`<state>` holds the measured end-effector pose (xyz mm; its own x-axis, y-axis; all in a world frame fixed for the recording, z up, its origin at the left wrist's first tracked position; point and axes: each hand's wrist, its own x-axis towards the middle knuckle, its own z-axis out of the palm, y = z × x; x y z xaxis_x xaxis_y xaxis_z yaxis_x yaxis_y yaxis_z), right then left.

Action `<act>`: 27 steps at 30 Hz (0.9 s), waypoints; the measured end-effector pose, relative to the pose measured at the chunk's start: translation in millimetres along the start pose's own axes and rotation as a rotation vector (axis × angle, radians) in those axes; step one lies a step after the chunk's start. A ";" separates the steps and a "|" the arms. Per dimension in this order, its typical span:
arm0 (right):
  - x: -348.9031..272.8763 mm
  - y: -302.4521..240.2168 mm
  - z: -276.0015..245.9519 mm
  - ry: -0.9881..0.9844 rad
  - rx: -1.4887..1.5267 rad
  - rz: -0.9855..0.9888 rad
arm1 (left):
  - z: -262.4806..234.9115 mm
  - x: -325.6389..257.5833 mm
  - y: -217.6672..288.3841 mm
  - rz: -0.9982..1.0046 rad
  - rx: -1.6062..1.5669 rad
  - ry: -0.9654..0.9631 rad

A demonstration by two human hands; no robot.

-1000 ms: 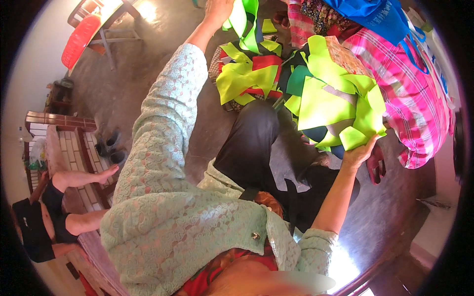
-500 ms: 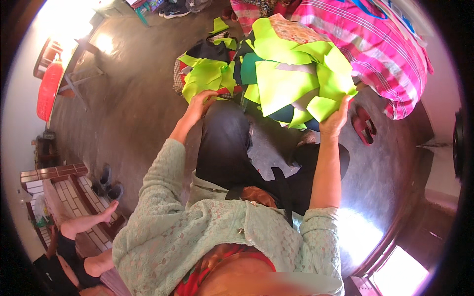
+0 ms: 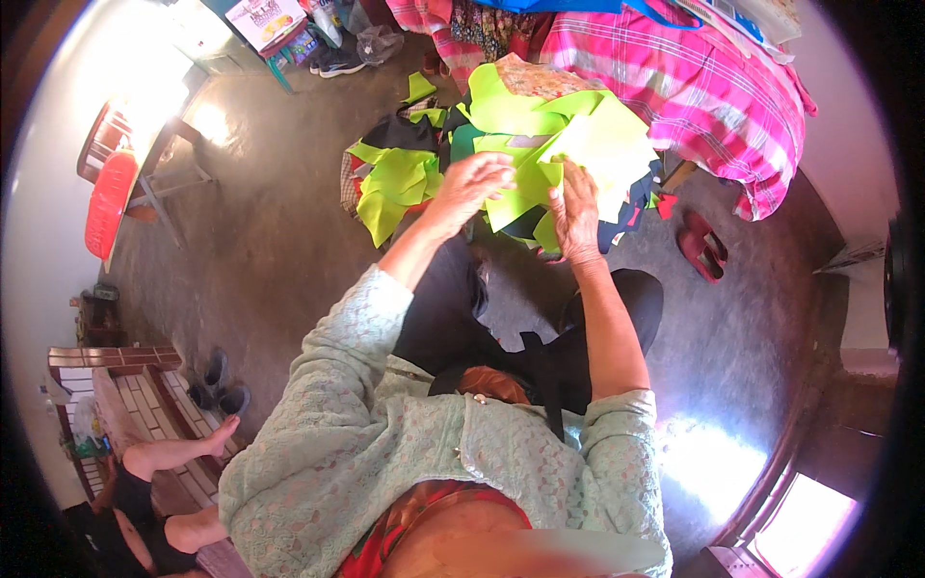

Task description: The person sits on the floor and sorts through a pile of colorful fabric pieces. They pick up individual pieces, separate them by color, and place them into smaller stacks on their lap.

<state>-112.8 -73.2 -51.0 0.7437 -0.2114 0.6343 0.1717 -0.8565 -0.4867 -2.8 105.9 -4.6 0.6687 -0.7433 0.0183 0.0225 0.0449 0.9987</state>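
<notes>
Just beyond the trousers (image 3: 438,313), a broad heap (image 3: 515,111) of loose yellow pieces (image 3: 617,135), with green and dark cloth among them and patterned cloth (image 3: 544,79) at the far side; to its left, near or touching, a smaller heap (image 3: 390,183) of yellow, black and red.

Over the broad heap's near left edge, left hand (image 3: 472,191), fingers loosely bent and slightly parted, no piece plainly gripped, but cannot tell for sure; at its near right part, right hand (image 3: 580,207), fingers raised, thumb a little apart beside a folded yellow edge; cannot tell pinch from mere touch.

Likeliest trouble, by judgement: a slide of pieces onto the floor (image 3: 279,279), from loose overlapping and a tug on one dragging its neighbours; also a mixing of both heaps, from lying so close.

Of writing: coloured print on a pale box (image 3: 265,21) at upper left, too small to read surely; on the yellow pieces, no label or mark to be seen.
</notes>
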 end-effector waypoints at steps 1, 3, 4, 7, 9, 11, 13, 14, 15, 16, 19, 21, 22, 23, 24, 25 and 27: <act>-1.7 -0.5 2.9 0.031 0.008 0.006 | 11.7 4.8 2.9 -0.024 -0.009 -0.006; -5.8 -6.1 5.5 0.112 0.135 0.148 | 23.7 14.1 1.3 -0.125 -0.121 0.001; -7.0 -7.0 3.7 0.127 0.309 0.296 | 29.6 17.0 0.4 -0.132 -0.113 0.035; -6.7 -13.5 -4.3 0.149 0.686 0.605 | 37.7 23.3 2.3 -0.254 -0.160 0.082; -6.8 -15.5 -9.7 0.150 0.725 0.626 | 40.4 27.0 -0.1 -0.220 -0.070 0.153; -5.8 -15.4 -7.6 0.087 0.471 0.437 | 43.0 29.8 -1.4 -0.166 0.028 0.195; -6.0 -11.2 -5.7 0.001 0.216 0.207 | 48.3 32.5 -2.2 -0.108 0.146 0.238; -3.0 -10.1 -5.0 -0.052 0.092 0.062 | 46.2 36.8 -3.9 -0.034 0.240 0.244; -2.0 -9.8 -4.8 -0.104 -0.033 -0.081 | 44.7 40.4 -6.1 0.042 0.333 0.249; -2.6 -10.0 -5.3 -0.027 0.057 -0.012 | 45.2 42.9 -9.3 0.051 0.470 0.303; -1.5 -4.5 -14.2 0.201 0.141 0.137 | 58.2 46.1 4.0 -0.136 0.818 0.351; 1.0 5.3 -15.7 0.344 -0.013 0.275 | 62.7 48.3 5.9 -0.083 0.906 0.369; -1.2 11.1 -13.3 0.396 -0.085 0.348 | 65.0 47.1 5.8 -0.083 0.943 0.362; -2.8 15.8 -12.1 0.408 -0.113 0.409 | 68.1 44.8 10.2 -0.084 0.981 0.352; -4.5 20.8 -11.2 0.419 -0.142 0.470 | 71.3 45.3 11.8 -0.111 1.012 0.356; -6.4 25.6 -10.3 0.430 -0.170 0.531 | 73.3 47.2 9.2 -0.078 1.050 0.369; -7.0 26.7 -7.9 0.342 -0.212 0.614 | 73.0 49.1 4.1 -0.015 1.131 0.406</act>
<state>-118.5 -98.3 -63.7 0.4161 -0.7881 0.4537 -0.3655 -0.6018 -0.7101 -24.1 20.8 3.8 0.8638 -0.4654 0.1931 -0.4970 -0.7241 0.4782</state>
